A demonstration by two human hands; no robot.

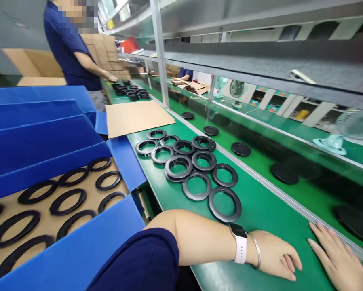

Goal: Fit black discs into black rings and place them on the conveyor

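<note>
My left hand (275, 255) rests on the green table (260, 210) at the lower right, fingers loosely curled under, with nothing visible in it; a white watch and a bangle are on its wrist. My right hand (336, 258) lies flat on the table beside it, fingers stretched out, empty. A cluster of several black plastic rings (193, 165) lies on the table just beyond my left forearm; the nearest ring (224, 204) is close to the watch.
A blue box (63, 250) at my left holds several black rings on cardboard. A cardboard sheet (137, 117) lies farther up the table. Black discs (241, 149) ride the conveyor at right. A person in a blue shirt (69, 44) handles rings at the far end. A fan (348, 133) stands at right.
</note>
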